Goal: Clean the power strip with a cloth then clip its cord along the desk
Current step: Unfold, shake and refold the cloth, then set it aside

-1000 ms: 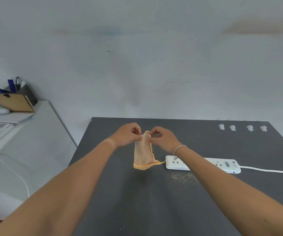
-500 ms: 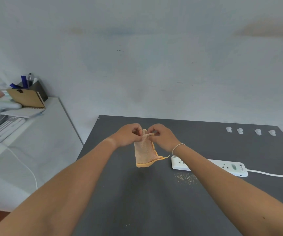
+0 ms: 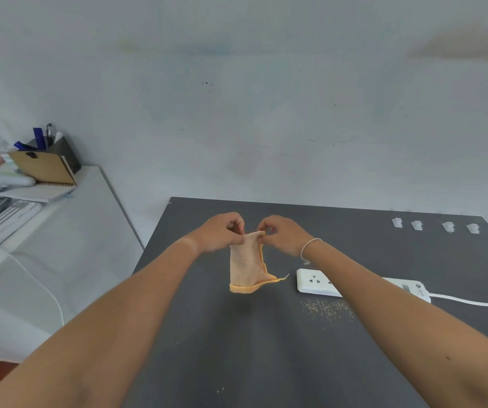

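An orange mesh cloth (image 3: 247, 266) hangs above the dark desk (image 3: 237, 348), its lower edge near the desk surface. My left hand (image 3: 219, 232) and my right hand (image 3: 281, 235) pinch its top edge from either side, close together. The white power strip (image 3: 313, 281) lies flat to the right of the cloth, partly hidden by my right forearm. Its white cord (image 3: 472, 302) runs off to the right. Four white cord clips (image 3: 435, 225) sit in a row at the far right of the desk.
Pale crumbs (image 3: 326, 310) are scattered in front of the strip. To the left stands a white table (image 3: 69, 245) with a notebook (image 3: 44, 167), a pen holder (image 3: 60, 150), a keyboard (image 3: 4, 219) and a white cable (image 3: 40, 285). A wall rises behind.
The view has shifted slightly. My hands have stayed at the cloth's top edge, adjusting their pinch; the cloth hangs a little straighter.
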`<state>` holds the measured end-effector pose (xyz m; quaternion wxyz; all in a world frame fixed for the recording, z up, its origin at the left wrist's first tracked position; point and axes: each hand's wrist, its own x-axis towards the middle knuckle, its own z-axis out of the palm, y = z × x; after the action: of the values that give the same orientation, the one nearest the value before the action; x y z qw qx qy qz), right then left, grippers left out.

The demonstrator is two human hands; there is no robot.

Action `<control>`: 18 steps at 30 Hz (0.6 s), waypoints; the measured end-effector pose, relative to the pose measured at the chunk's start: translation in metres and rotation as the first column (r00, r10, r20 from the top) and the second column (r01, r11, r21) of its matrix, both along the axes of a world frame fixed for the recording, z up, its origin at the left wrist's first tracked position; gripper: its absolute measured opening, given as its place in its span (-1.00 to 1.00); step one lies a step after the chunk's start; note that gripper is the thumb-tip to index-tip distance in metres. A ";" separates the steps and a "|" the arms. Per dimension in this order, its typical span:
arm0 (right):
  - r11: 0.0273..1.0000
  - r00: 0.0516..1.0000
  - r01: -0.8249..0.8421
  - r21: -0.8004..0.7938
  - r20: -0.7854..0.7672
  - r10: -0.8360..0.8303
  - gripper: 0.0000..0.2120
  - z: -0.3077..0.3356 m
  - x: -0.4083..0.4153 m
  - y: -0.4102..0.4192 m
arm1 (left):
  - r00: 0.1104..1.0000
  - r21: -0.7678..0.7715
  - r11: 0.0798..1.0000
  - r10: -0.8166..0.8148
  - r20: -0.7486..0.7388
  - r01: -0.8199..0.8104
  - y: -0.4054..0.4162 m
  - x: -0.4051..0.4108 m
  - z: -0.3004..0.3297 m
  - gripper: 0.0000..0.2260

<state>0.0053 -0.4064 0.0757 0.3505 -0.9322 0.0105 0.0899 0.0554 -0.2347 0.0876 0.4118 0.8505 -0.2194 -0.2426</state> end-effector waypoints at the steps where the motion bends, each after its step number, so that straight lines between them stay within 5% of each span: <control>1: 1.000 1.000 0.008 0.009 0.006 -0.008 -0.81 0.000 0.000 -0.001 | 1.000 0.007 1.000 0.005 0.004 -0.005 0.000 0.001 0.000 -0.79; 10: 0.998 0.999 0.017 0.068 0.045 -0.020 -0.88 0.014 0.003 -0.003 | 0.989 0.345 0.935 -0.122 0.081 0.087 0.002 0.002 -0.018 -0.87; 18: 0.999 1.000 0.028 0.044 -0.008 -0.027 -0.93 0.003 -0.001 0.000 | 0.997 0.170 0.984 0.043 0.066 -0.054 0.029 0.010 -0.016 -0.98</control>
<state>0.0048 -0.4066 0.0788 0.3723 -0.9236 0.0226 0.0890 0.0657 -0.2056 0.0714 0.3359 0.8950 -0.1894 -0.2241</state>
